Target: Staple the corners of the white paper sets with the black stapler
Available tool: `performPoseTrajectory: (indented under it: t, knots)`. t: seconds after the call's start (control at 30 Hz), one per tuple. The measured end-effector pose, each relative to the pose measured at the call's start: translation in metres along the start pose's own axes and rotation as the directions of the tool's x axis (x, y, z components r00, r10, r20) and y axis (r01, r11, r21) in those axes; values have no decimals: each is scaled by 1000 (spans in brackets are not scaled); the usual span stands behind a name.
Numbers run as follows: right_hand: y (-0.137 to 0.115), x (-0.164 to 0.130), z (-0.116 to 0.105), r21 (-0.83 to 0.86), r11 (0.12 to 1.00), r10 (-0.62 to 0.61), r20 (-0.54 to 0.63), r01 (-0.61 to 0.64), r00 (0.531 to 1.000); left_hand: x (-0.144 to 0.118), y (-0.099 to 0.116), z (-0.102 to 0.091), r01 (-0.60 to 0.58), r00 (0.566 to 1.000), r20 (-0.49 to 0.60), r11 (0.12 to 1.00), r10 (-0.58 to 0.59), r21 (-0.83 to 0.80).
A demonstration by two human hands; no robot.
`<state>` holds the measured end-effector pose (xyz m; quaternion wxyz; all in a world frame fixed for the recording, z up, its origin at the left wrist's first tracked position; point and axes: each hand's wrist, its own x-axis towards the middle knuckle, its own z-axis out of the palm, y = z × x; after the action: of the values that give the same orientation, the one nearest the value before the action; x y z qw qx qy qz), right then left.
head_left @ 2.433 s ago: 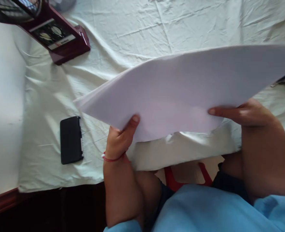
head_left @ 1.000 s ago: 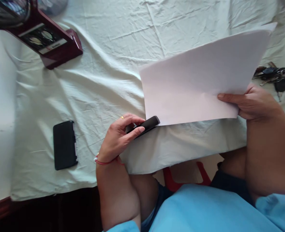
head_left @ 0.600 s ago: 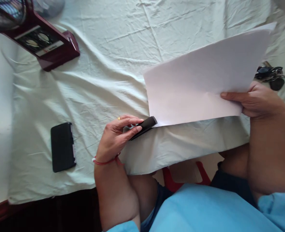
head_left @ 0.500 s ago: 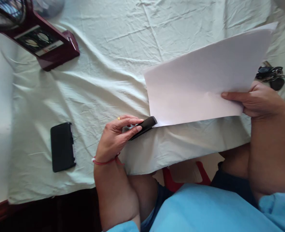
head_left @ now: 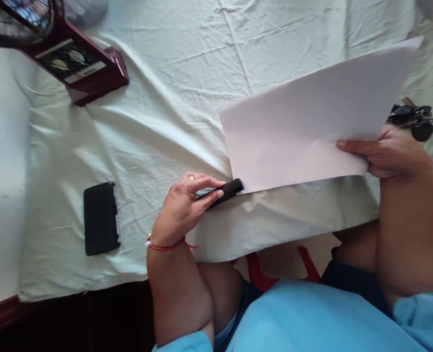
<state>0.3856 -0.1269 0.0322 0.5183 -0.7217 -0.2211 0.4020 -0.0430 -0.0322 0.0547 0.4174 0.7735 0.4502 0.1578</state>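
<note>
White paper sheets (head_left: 304,122), plain on the visible face, stand tilted above the cloth-covered worktop (head_left: 187,44), the far edge bowed, the far right corner curling. A black stapler (head_left: 233,188), slim and round-ended, lies slantwise, its front over the sheets' near left corner.

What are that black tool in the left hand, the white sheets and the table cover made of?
Black tool: probably plastic outside, judging by its smooth, low-sheen surface; its inside is hidden.
White sheets: apparently paper, matt and thin-edged, bending in a soft curve.
Table cover: fabric, perhaps cotton, dull, with creases and soft folds.
</note>
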Motion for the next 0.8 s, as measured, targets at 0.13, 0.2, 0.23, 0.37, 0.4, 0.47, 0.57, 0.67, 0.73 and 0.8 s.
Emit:
performPoseTrajectory:
  t: [0.13,0.2,0.23,0.37,0.4,0.47,0.57,0.67,0.73,0.8]
  knots:
    - [2,3,-1,-1,1000,3,-35,-3,999,-9,-11,12,-11,985,-171,994,-8,-111]
    - [3,8,-2,-10,1000,8,-49,-9,999,-16,-20,12,16,932,-360,1000,-24,-25]
    - [4,11,-2,-14,1000,13,-51,-13,999,-19,-25,8,76,884,-466,996,-48,42]
    - [8,26,-7,-43,999,25,-96,-29,995,-39,-42,-22,654,527,-829,713,-187,255]
    - [9,28,-9,-51,998,33,-90,-37,995,-44,-45,-31,756,448,-859,618,-248,216]
    - [10,27,-13,-63,998,23,-49,-26,999,-55,-52,-46,871,327,-862,477,-388,116]
    - [11,20,-15,-63,997,-31,37,33,999,-64,-64,-59,923,287,-796,375,-533,82]
    - [10,17,-8,-67,997,-45,31,47,999,-62,-75,-64,923,299,-771,377,-562,83]
    - [11,19,-2,-67,997,-41,-21,39,999,-58,-79,-67,917,313,-787,387,-532,103]
    - [11,24,4,-57,998,-38,-60,34,998,-54,-83,-71,914,320,-797,387,-512,119]
